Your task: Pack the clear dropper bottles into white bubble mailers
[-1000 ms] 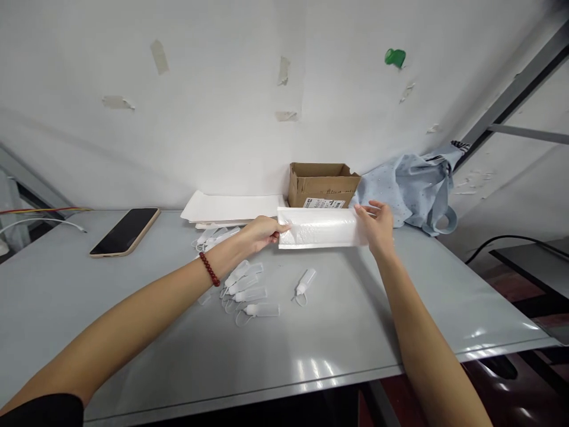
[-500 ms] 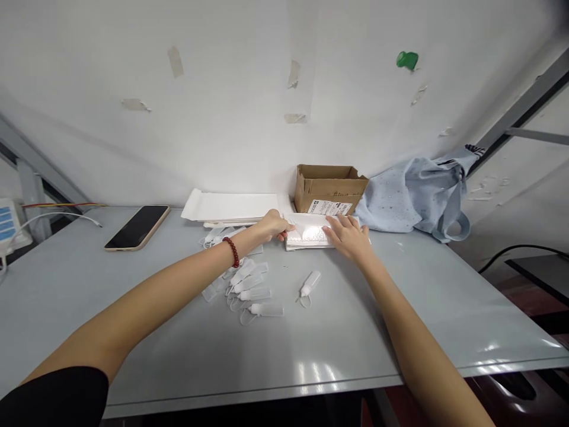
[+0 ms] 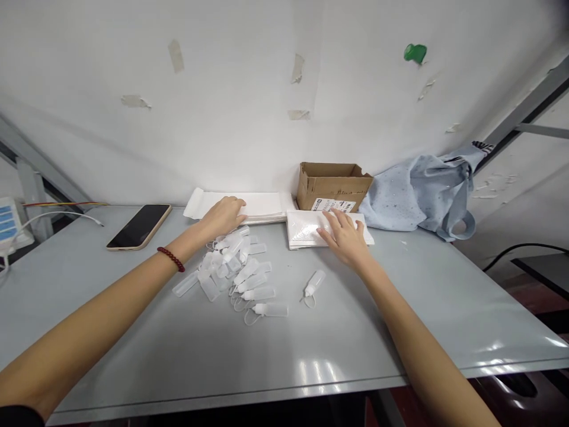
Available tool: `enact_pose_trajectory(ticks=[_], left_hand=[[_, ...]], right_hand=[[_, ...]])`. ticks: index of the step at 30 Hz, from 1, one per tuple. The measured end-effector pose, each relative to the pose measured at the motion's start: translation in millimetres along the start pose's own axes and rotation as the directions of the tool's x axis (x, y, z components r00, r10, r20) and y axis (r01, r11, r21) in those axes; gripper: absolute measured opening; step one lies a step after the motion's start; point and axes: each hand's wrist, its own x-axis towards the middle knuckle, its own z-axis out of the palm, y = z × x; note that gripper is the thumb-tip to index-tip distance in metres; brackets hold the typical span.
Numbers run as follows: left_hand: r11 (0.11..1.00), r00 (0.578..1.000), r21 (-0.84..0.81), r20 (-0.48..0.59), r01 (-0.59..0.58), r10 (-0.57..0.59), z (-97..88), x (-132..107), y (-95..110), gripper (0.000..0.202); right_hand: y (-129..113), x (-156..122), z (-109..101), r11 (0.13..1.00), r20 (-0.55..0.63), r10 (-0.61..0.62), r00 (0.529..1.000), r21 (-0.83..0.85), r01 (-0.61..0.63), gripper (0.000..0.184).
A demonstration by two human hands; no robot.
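My left hand (image 3: 223, 216) is at the front edge of a stack of white envelopes (image 3: 258, 203) by the wall, its thumb and fingers apart and nothing visible in its grasp. Fingers spread, my right hand (image 3: 344, 236) rests on a second stack of shiny white bubble mailers (image 3: 306, 228). Below my left wrist lies a loose pile of small clear plastic dropper bottles (image 3: 222, 264) with white caps and loop straps. One separate bottle (image 3: 315, 282) lies to the right of the pile, nearer the mailers.
An open cardboard box (image 3: 333, 188) stands behind the mailers, beside a light blue cloth bag (image 3: 411, 193). A phone (image 3: 139, 227) lies at the left, near a white power strip (image 3: 11, 225) with cables. The grey table (image 3: 355, 350) ends at its front edge.
My left hand has left the bubble mailers and moved left to the white envelope stack. My right hand stays on the mailers. More of the bottle pile is now visible.
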Motion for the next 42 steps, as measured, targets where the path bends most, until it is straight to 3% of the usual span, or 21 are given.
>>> enact_pose_trajectory(ticks=[5, 14, 19, 22, 25, 26, 27, 28, 30, 31, 32, 34, 36, 39, 40, 42], left_hand=[[0.993, 0.998, 0.113, 0.044, -0.038, 0.033, 0.0, 3.1, -12.8, 0.033], [0.961, 0.984, 0.223, 0.11, -0.163, 0.141, -7.4, 1.5, -11.1, 0.024], [0.923, 0.983, 0.339, 0.078, -0.184, 0.167, -5.1, 3.4, -6.7, 0.022], [0.911, 0.99, 0.39, 0.007, -0.13, 0.139, -11.9, 1.4, 0.7, 0.026], [0.904, 0.979, 0.42, -0.137, -0.08, 0.15, -20.7, -11.7, 18.2, 0.032], [0.898, 0.94, 0.428, -0.252, -0.106, 0.231, -21.9, -19.3, 26.8, 0.032], [0.882, 0.872, 0.441, -0.354, -0.163, 0.338, -21.5, -28.4, 36.6, 0.032], [0.849, 0.789, 0.471, -0.416, -0.238, 0.452, -19.7, -38.4, 47.1, 0.03], [0.75, 0.583, 0.545, -0.49, -0.375, 0.648, -12.8, -59.0, 67.8, 0.024], [0.709, 0.521, 0.568, -0.489, -0.418, 0.699, -8.7, -68.4, 76.7, 0.021], [0.685, 0.486, 0.577, -0.488, -0.444, 0.725, -4.9, -76.4, 83.5, 0.019], [0.657, 0.443, 0.573, -0.486, -0.49, 0.753, 0.2, -87.7, 89.1, 0.017], [0.672, 0.454, 0.545, -0.495, -0.502, 0.741, 1.3, -92.4, 82.8, 0.016], [0.796, 0.537, 0.397, -0.59, -0.457, 0.603, -1.6, -92.5, 56.9, 0.015], [0.864, 0.574, 0.287, -0.654, -0.414, 0.492, -3.0, -92.3, 46.8, 0.016], [0.959, 0.639, -0.049, -0.755, -0.279, 0.147, -5.6, -93.0, 28.5, 0.019]], right_hand=[[-2.5, -1.4, 3.2, 0.998, 0.119, -0.066, 0.991, 0.027, 0.063, 0.048], [-3.3, 1.0, 9.4, 0.998, 0.116, -0.048, 0.992, -0.032, 0.052, 0.047], [-4.4, 0.8, 17.6, 0.996, 0.071, -0.053, 0.996, -0.072, 0.058, 0.048], [-1.2, 1.3, 15.5, 0.998, -0.038, -0.055, 0.998, -0.031, 0.054, 0.05], [-4.3, -1.1, 4.1, 0.994, -0.303, -0.093, 0.948, 0.033, 0.108, 0.053], [-8.7, -3.4, -1.1, 0.988, -0.403, -0.127, 0.906, 0.031, 0.153, 0.057], [-15.2, -6.5, -6.4, 0.979, -0.493, -0.173, 0.853, 0.009, 0.204, 0.063], [-23.5, -10.3, -11.3, 0.969, -0.562, -0.22, 0.797, -0.03, 0.246, 0.07], [-43.2, -19.4, -18.5, 0.939, -0.64, -0.33, 0.694, -0.149, 0.309, 0.074], [-53.1, -24.0, -20.3, 0.923, -0.627, -0.38, 0.68, -0.205, 0.326, 0.068], [-61.9, -28.1, -21.1, 0.9, -0.587, -0.434, 0.683, -0.255, 0.353, 0.056], [-73.2, -33.6, -20.0, 0.867, -0.52, -0.499, 0.693, -0.304, 0.396, 0.035], [-74.7, -34.9, -17.8, 0.852, -0.485, -0.523, 0.701, -0.319, 0.415, 0.03], [-64.7, -31.0, -16.1, 0.852, -0.489, -0.522, 0.699, -0.343, 0.396, 0.027], [-60.8, -29.2, -15.9, 0.854, -0.498, -0.517, 0.696, -0.349, 0.385, 0.028], [-55.3, -26.4, -15.1, 0.862, -0.513, -0.503, 0.696, -0.351, 0.365, 0.032]])
